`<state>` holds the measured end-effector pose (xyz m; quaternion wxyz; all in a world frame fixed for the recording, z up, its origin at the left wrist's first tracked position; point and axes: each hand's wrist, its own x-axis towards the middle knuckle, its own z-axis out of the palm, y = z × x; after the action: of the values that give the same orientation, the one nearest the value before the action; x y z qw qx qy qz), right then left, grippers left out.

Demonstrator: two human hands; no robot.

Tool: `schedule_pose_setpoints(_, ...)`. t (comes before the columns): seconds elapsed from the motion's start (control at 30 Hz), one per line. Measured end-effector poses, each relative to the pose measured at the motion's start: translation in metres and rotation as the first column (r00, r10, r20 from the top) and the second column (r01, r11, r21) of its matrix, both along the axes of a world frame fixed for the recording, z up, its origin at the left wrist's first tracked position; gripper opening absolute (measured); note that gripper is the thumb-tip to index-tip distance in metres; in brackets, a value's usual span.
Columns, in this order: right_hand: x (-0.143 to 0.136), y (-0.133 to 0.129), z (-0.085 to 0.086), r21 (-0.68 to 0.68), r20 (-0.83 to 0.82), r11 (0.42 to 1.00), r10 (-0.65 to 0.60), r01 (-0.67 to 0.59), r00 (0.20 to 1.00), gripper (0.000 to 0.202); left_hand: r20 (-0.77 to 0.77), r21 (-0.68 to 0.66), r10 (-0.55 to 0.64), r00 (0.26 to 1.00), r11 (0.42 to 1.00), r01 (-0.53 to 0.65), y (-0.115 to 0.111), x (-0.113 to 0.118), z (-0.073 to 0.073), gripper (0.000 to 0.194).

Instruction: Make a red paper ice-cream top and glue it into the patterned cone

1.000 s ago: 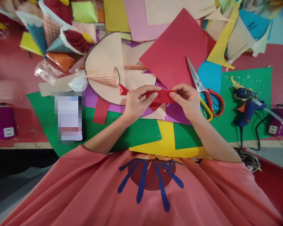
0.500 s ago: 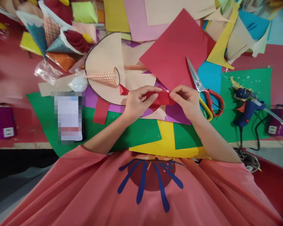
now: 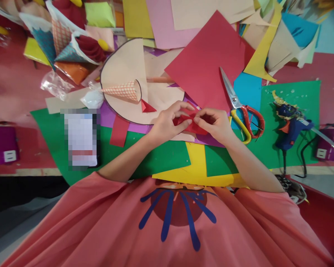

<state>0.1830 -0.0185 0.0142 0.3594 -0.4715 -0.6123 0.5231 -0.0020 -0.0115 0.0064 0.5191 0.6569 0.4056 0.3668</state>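
Between my fingertips is a small piece of red paper [image 3: 198, 128], partly folded and partly hidden by the fingers. My left hand [image 3: 169, 121] pinches its left side, thumb in front. My right hand [image 3: 215, 124] grips the paper near its upper middle with thumb and forefinger. Left of them, a small folded red paper triangle [image 3: 148, 107] lies on a cream paper disc [image 3: 122, 63] with a dark outline. A checked paper cone [image 3: 126, 91] rests just above that triangle. Beyond my hands lies a large red paper sheet [image 3: 206, 55], with scissors [image 3: 234, 100] to the right.
A hot glue gun [image 3: 289, 135] stands on green sheet material at right. A blurred phone [image 3: 82, 139] lies at left, near a red strip [image 3: 119, 130]. Paper cones [image 3: 61, 40] and packets fill the upper left; paper scraps [image 3: 284, 44] are piled at upper right.
My right hand has moved left and slightly down, nearer my left hand. The red paper, flatter before, is now bent between them. The small red triangle shows more fully.
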Motion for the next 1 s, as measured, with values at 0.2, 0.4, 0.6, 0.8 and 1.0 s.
schedule_pose_setpoints(0.2, 0.002, 0.000, 0.001, 0.026, 0.008, 0.999, -0.037, 0.037, 0.999, 0.017, 0.027, 0.060, 0.127, 0.992, 0.990, -0.128, 0.003, -0.001, 0.000, 0.021)
schedule_pose_setpoints(0.4, 0.002, 0.002, 0.001, -0.005, 0.009, 1.000, 0.009, -0.009, 1.000, 0.018, 0.069, 0.072, 0.178, 0.982, 0.981, -0.183, 0.001, -0.001, 0.001, 0.023)
schedule_pose_setpoints(0.6, 0.002, 0.000, -0.001, -0.018, -0.016, 0.997, 0.080, -0.080, 0.997, 0.019, 0.107, -0.084, 0.166, 0.980, 0.984, -0.158, 0.003, 0.001, -0.003, 0.034)
schedule_pose_setpoints(0.8, 0.001, 0.000, -0.002, -0.005, -0.075, 0.992, -0.129, 0.129, 0.989, 0.026, 0.185, -0.210, 0.082, 0.979, 0.977, -0.042, 0.003, 0.004, -0.003, 0.044)
schedule_pose_setpoints(1.0, 0.000, 0.001, 0.001, -0.024, -0.103, 0.981, -0.196, 0.195, 0.975, 0.034, 0.161, -0.249, 0.113, 0.980, 0.966, -0.071, 0.001, 0.004, 0.005, 0.043)
